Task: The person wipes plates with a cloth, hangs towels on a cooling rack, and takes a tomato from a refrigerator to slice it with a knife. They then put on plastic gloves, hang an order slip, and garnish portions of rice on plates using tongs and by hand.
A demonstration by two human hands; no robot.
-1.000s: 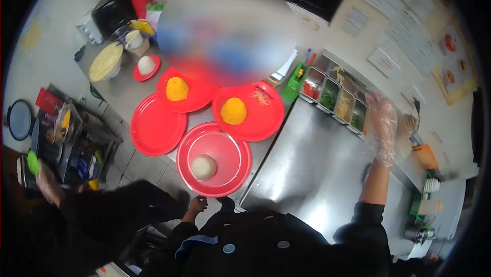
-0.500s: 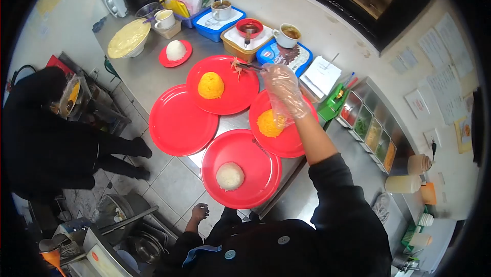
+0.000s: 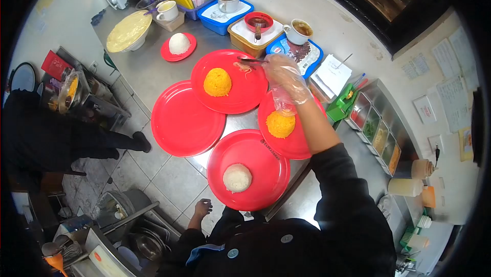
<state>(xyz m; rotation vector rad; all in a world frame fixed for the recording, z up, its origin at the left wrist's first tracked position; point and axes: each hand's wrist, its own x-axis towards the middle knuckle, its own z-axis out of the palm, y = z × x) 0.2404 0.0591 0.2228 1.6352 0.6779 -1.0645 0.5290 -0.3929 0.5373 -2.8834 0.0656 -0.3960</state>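
My right hand [image 3: 287, 78], in a clear plastic glove, holds dark tongs [image 3: 251, 61] over the far part of a red plate [image 3: 240, 95]. The tongs' tips touch pale shreds [image 3: 242, 67] lying on that plate, beside a mound of yellow rice [image 3: 217, 82]. Below my right wrist, another mound of yellow rice [image 3: 281, 124] sits on a second red plate [image 3: 302, 146]. A pale mound [image 3: 237, 178] rests on the nearest red plate [image 3: 250, 200]. My bare left hand [image 3: 203, 207] hangs beside the counter's edge with its fingers curled; whether it holds anything is hidden.
A bare red plate [image 3: 184, 118] lies at the left. White rice [image 3: 179, 44] stands on a small plate farther back. Cups and tubs line the wall, and metal trays of toppings [image 3: 376, 129] stand at the right. Another person in dark clothes [image 3: 56, 134] is at the left.
From the topping trays at the right, my right hand has moved left to the far red plate. Pale shreds now lie there. The other person has shifted, and the head view has turned.
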